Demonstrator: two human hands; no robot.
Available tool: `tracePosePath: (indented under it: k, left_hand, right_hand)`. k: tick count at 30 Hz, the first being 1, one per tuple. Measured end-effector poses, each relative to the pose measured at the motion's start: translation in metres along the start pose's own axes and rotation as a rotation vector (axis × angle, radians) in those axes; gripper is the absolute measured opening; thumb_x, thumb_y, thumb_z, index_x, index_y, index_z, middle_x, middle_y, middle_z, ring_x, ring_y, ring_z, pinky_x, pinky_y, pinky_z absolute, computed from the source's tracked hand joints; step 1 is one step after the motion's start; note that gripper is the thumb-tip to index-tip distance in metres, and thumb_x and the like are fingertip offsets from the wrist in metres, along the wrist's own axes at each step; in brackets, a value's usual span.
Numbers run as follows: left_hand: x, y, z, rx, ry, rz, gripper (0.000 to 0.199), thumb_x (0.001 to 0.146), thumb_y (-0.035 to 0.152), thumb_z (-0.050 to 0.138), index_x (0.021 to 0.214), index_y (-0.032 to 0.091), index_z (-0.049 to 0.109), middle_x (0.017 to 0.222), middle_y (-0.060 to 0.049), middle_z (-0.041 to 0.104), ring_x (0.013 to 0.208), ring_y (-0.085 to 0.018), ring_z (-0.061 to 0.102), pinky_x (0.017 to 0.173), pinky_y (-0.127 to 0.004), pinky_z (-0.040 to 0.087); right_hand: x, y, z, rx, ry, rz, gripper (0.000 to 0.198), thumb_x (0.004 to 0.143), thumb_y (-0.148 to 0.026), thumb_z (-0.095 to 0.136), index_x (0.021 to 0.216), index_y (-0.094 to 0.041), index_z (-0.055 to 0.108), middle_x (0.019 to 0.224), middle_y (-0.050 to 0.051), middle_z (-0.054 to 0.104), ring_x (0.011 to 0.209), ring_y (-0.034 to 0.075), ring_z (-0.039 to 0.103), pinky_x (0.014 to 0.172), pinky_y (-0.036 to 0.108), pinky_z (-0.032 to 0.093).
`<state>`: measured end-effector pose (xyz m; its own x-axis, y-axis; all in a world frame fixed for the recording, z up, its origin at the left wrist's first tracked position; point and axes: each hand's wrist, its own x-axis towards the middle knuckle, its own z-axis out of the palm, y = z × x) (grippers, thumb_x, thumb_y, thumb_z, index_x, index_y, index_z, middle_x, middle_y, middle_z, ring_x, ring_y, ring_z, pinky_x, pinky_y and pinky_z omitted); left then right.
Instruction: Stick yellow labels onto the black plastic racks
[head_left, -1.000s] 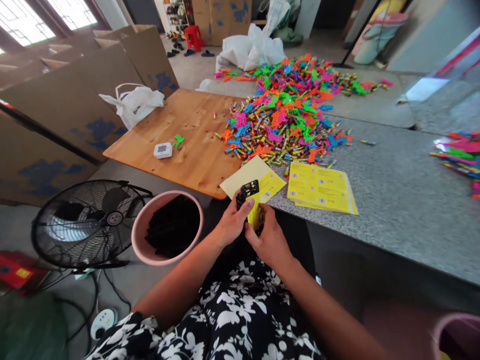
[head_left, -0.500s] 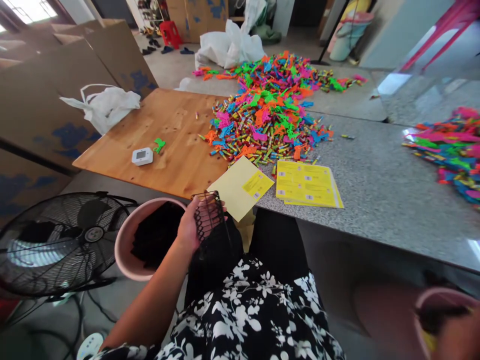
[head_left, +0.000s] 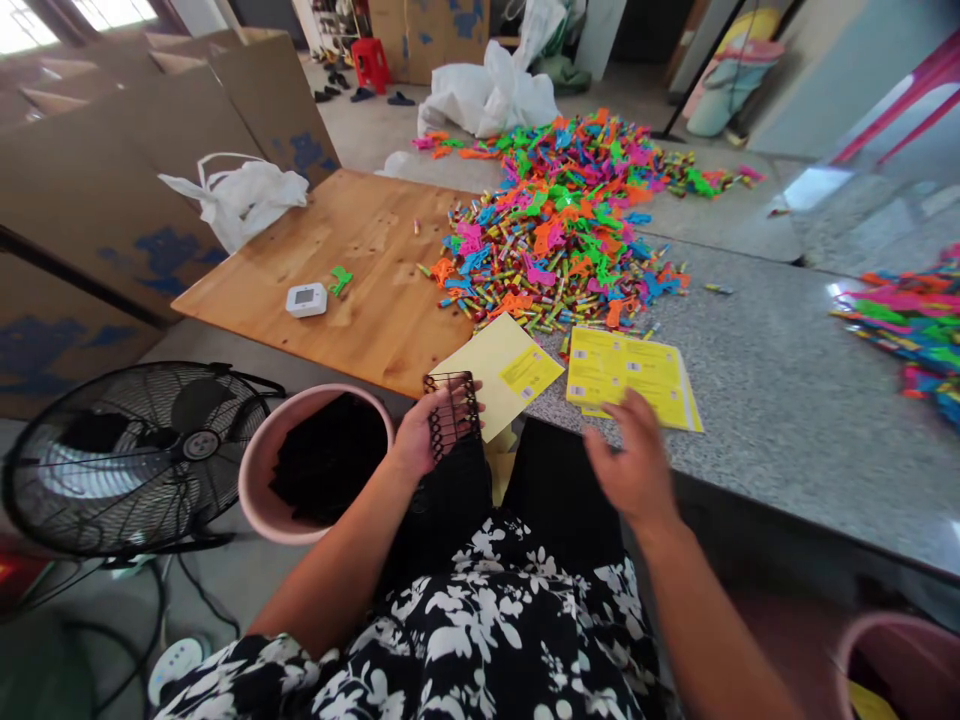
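Observation:
My left hand point(head_left: 421, 432) is closed around a black openwork plastic rack point(head_left: 454, 412) with a row of small rings along one side. Behind the rack, a pale yellow sheet point(head_left: 472, 362) with one printed yellow label point(head_left: 523, 373) lies over the table's front edge. My right hand point(head_left: 634, 462), slightly blurred, is open with its fingers apart and nothing visible in it. It hovers by the front edge of a stack of yellow printed label sheets point(head_left: 626, 372); whether it touches them I cannot tell.
A heap of small colourful plastic toy guns and wrapped tubes point(head_left: 555, 240) covers the table's middle. A white digital timer point(head_left: 307, 300) and a green toy gun point(head_left: 340, 280) lie left. Below stand a pink bin point(head_left: 259, 500) of black pieces, a fan point(head_left: 135, 455) and another bin point(head_left: 855, 650).
My right hand has come from the bin at the lower right to the yellow label sheets. My left hand still holds the rack, now turned more face-on. The whole view has shifted slightly.

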<state>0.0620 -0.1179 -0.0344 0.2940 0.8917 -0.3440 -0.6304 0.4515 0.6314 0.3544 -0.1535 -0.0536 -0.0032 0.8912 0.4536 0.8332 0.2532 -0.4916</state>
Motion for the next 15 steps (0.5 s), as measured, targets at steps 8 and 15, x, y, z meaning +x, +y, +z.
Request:
tracePosePath:
  k: [8,15]
  left_hand:
    - [-0.01,-0.014,-0.003,0.159,0.087,-0.097,0.05,0.076,0.034,0.081,0.121,0.015,0.072,0.117,-0.015,0.076,0.094,-0.026,0.075,0.082,-0.037,0.06]
    - [-0.002,-0.011,0.006,0.188,0.033,-0.061,0.064,0.071,0.035,0.086,0.13,0.016,0.069,0.119,-0.013,0.075,0.094,-0.025,0.074,0.083,-0.037,0.058]
  right_hand:
    - [0.042,-0.039,0.093,-0.177,-0.31,-0.234,0.063,0.099,-0.044,0.058,0.152,-0.011,0.043,0.153,0.021,0.051,0.146,0.037,0.042,0.121,0.059,0.033]
    - [0.014,-0.02,0.074,-0.079,-0.225,-0.293,0.034,0.101,-0.041,0.057,0.125,-0.016,0.061,0.131,0.017,0.063,0.13,0.032,0.053,0.117,0.051,0.039]
